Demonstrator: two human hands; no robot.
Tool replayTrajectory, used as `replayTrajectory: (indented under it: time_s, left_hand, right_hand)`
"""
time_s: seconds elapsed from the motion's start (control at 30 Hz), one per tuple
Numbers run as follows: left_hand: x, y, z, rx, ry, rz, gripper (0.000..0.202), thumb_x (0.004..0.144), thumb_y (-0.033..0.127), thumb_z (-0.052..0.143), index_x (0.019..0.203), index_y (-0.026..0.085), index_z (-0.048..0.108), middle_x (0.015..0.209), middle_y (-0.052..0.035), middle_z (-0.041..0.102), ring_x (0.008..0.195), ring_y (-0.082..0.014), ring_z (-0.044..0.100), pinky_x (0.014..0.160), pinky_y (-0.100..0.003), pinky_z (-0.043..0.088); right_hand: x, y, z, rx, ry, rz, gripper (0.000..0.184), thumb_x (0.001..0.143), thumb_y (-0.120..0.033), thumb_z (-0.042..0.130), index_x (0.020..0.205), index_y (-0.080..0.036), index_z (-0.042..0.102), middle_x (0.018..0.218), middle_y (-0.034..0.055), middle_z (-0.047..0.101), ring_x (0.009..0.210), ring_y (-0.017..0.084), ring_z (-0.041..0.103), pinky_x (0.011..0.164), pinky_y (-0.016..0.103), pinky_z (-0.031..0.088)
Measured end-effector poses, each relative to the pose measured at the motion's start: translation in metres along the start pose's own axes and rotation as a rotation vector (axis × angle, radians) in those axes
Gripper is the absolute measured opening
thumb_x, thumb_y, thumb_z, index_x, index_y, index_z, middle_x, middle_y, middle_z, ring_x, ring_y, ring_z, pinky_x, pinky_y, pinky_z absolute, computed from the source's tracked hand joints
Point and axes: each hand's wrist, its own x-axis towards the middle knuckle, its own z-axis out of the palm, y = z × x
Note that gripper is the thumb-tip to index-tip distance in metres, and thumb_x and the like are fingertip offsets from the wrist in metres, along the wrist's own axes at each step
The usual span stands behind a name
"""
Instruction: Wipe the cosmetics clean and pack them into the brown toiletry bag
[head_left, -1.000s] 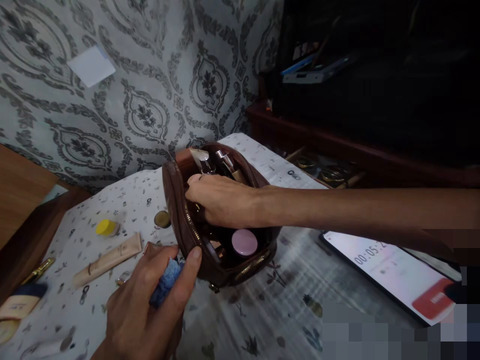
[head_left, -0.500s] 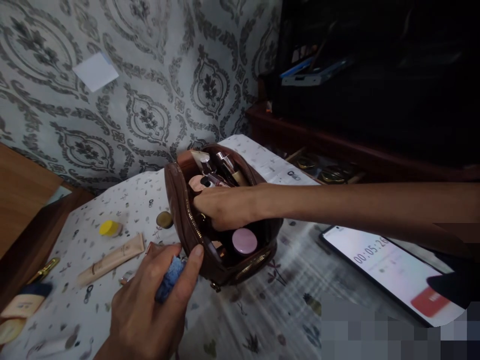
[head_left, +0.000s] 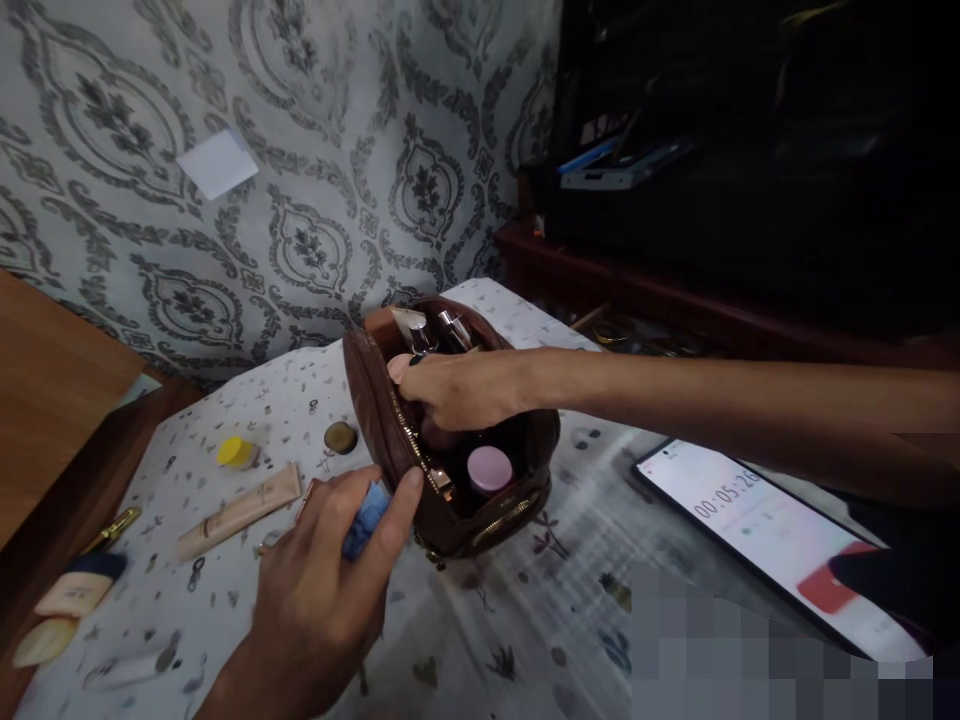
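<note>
An open brown zip pouch [head_left: 382,420] stands on the patterned table cover [head_left: 525,620], packed with cosmetics: silver-capped tubes [head_left: 450,328] at the back and a pink round lid [head_left: 489,469] in front. My right hand [head_left: 461,388] reaches into the pouch from the right, fingers curled round a small pinkish item that I cannot make out. My left hand [head_left: 319,590] rests at the pouch's near left edge, thumb against its rim, closed on a blue cloth-like piece [head_left: 365,520].
Left of the pouch lie a beige tube [head_left: 238,511], a yellow cap [head_left: 236,453], a round brown lid [head_left: 340,437] and more cosmetics [head_left: 71,598]. A phone [head_left: 780,545] showing a timer lies at right. A dark wooden shelf [head_left: 675,310] stands behind.
My right hand has shifted slightly up and back inside the pouch. The view has drifted, so everything sits a little further right. My left hand keeps the blue piece.
</note>
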Motion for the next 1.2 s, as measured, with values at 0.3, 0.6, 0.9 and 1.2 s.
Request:
replayTrajectory:
  time_s: [0.3, 0.6, 0.9, 1.2]
  left_hand:
    - [-0.026, -0.002, -0.005, -0.002, -0.042, -0.129, 0.046, 0.090, 0.005, 0.047, 0.135, 0.013, 0.048, 0.109, -0.0140, 0.065, 0.099, -0.0243, 0.063, 0.071, -0.028, 0.053]
    - [-0.091, -0.067, 0.003, 0.115, -0.771, -0.689, 0.033, 0.093, 0.010, 0.044, 0.121, 0.021, 0.058, 0.115, -0.0090, 0.065, 0.109, -0.0259, 0.063, 0.078, -0.033, 0.054]
    - [-0.183, -0.211, -0.009, 0.406, -0.845, -1.092, 0.033, 0.095, 0.034, 0.059, 0.122, 0.015, 0.059, 0.121, -0.0097, 0.062, 0.105, -0.0227, 0.063, 0.089, -0.045, 0.055]
    - [-0.237, -0.275, 0.013, 0.287, -0.827, -1.123, 0.037, 0.094, 0.035, 0.060, 0.125, 0.016, 0.057, 0.126, -0.0104, 0.060, 0.107, -0.0236, 0.062, 0.089, -0.045, 0.055]
  right_hand:
    - [-0.033, 0.004, -0.002, 0.104, 0.367, -0.154, 0.022, 0.089, -0.016, 0.057, 0.074, -0.016, 0.073, 0.062, -0.0019, 0.064, 0.056, 0.009, 0.055, 0.056, 0.025, 0.039]
    - [-0.065, -0.038, 0.077, 0.444, 0.624, -0.372, 0.028, 0.090, -0.046, 0.063, 0.071, -0.025, 0.066, 0.069, 0.0027, 0.067, 0.058, 0.012, 0.062, 0.049, 0.024, 0.047]
    - [-0.035, -0.091, 0.152, 0.611, 0.296, -0.295, 0.045, 0.092, -0.047, 0.055, 0.057, -0.019, 0.054, 0.055, 0.0009, 0.059, 0.051, 0.012, 0.055, 0.050, 0.022, 0.043]
    - [0.010, -0.118, 0.190, 0.845, 0.070, -0.093, 0.051, 0.084, -0.060, 0.054, 0.055, -0.019, 0.050, 0.052, -0.0003, 0.048, 0.052, 0.012, 0.043, 0.051, 0.024, 0.036]
